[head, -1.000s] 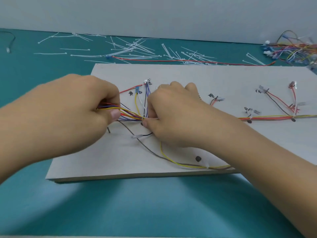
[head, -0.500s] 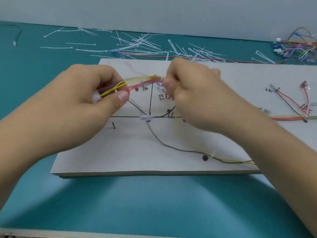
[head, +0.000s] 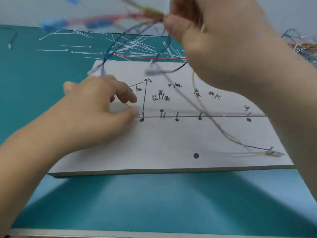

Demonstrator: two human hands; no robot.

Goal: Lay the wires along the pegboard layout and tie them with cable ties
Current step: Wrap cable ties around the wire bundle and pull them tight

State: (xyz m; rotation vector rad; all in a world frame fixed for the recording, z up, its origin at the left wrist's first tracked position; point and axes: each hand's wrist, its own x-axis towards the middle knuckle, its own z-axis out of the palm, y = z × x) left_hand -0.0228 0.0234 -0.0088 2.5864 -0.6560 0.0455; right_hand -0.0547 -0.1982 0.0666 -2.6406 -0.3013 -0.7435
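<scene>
A white pegboard with drawn black layout lines, dots and handwritten labels lies on the teal table. My right hand is raised high above it and pinches a blurred bundle of coloured wires; loose strands hang from it down to the board's right front corner. My left hand rests on the board's left part, fingertips touching the surface near a thin pin and the drawn lines, holding nothing that I can see.
Many white cable ties and a red wire lie scattered on the teal table behind the board. A heap of coloured wires sits at the far right. A dark wire lies far left.
My right hand has lifted the wire bundle off the board and up high. My left hand has let go of the wires and dropped onto the board. The drawn layout is now uncovered.
</scene>
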